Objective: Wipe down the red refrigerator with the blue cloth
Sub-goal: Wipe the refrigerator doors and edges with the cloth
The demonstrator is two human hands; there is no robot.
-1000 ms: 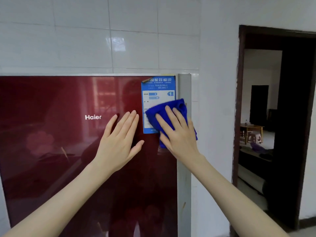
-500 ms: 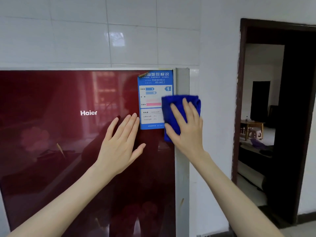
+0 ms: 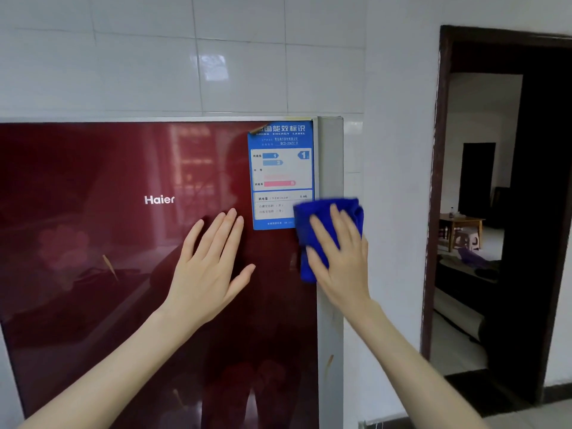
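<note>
**Red refrigerator** (image 3: 93,274): glossy door filling the left and centre of the frame; grey side strip (image 3: 330,159) down its right edge; white logo (image 3: 159,199) left of centre; tiled wall (image 3: 185,72) above

**Blue cloth** (image 3: 302,224): folded, right of centre, pressed to the door's right margin; it covers the lower right corner of the energy label (image 3: 281,174) and overhangs the grey side strip

**Right hand** (image 3: 343,258): fingers (image 3: 335,224) straight and spread flat over the cloth, thumb along its lower left edge; nothing curls round the cloth, so pressure alone holds it

**Left hand** (image 3: 210,264): flat on the door just left of the label, fingers straight and close together, holding nothing

**Step, as judged:** wiping the upper right of the door, at the label

**Hazards, as judged:**
- Label: its upper left corner looks lifted. A stroke dragged against an edge could catch it and peel or crease it, and a damp cloth could blur the print
- Cloth: no grip on it. A lapse in pressure, or a stroke running past the right edge where nothing backs it, could let it slide and drop to the floor
- Door: the bare left palm on the gloss likely leaves prints, which would need a pass once the hand is off
- Coverage: short strokes near the label may leave the wide left part of the door unwiped; whether that part is clean cannot be told

**Not in play:** dark doorway (image 3: 495,212), right of the frame
</note>
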